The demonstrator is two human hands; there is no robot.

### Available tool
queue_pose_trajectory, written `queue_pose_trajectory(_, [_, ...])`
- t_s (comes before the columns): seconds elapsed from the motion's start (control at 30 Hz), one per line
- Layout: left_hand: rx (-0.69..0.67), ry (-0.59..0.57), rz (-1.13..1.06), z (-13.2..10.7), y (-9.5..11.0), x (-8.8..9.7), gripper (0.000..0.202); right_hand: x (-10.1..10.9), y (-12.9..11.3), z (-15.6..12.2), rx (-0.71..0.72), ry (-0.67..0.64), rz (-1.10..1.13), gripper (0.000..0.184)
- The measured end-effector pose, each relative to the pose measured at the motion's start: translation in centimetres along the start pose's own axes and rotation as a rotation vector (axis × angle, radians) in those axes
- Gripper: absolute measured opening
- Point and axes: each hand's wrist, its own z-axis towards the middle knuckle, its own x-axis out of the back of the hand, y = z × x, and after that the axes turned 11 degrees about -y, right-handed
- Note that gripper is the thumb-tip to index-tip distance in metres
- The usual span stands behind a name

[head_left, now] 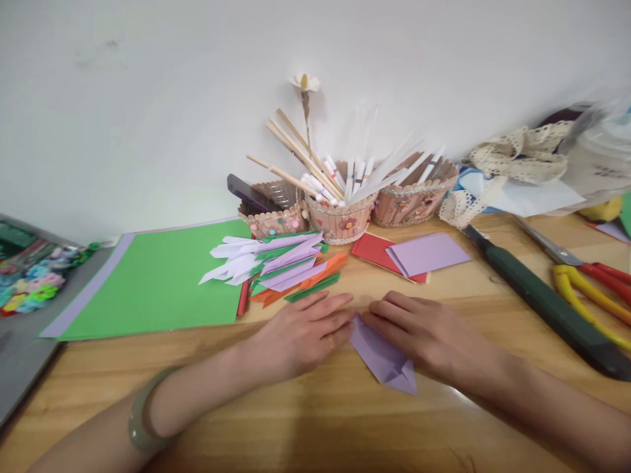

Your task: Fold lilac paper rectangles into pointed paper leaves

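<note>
A folded sheet of purple paper (377, 351) lies on the wooden table between my hands, its lower end pointed and slightly raised. My right hand (411, 325) is closed over the paper's upper right edge, its fingertips pressed at the top corner. My left hand (315, 332) meets the paper at that same top corner, the fingers bent together and the thumb underneath mostly hidden. Just beyond the left fingers is a pile of folded paper strips (290, 263) in white, purple, green and orange. Small purple sheets (428, 254) rest on red ones (374, 253) behind my right hand.
Green paper sheets (162, 276) lie at the left. Decorated baskets (342, 220) with sticks and pens stand against the wall. A dark green-handled tool (542, 302) and scissors with yellow handles (572, 282) lie at the right, near lace trim (522, 154).
</note>
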Motion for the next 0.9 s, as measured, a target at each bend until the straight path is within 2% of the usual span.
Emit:
queue_pose_trajectory(0.27, [-0.013,-0.009,-0.027,0.0,-0.1,0.1,0.032,0.0,0.4,-0.3,-0.04,-0.089,0.055,0.03])
queue_pose_trajectory(0.47, [0.033,0.01,-0.035,-0.2,0.0,0.2,0.028,1.1,1.6,-0.9,-0.023,-0.165,0.098,0.033])
queue_pose_trajectory(0.57, [0.062,0.086,0.01,-0.1,0.5,0.2,0.029,1.4,2.4,-1.5,-0.044,-0.136,0.112,0.033])
queue_pose_trajectory(0.7, [0.112,0.246,0.156,-0.2,1.5,-0.1,0.027,1.9,3.1,-2.1,-0.164,-0.053,0.182,0.024])
queue_pose_trajectory(0.9, [0.129,0.301,0.175,-0.1,2.1,-0.4,0.022,2.3,2.5,-1.8,-0.202,-0.208,0.388,0.018])
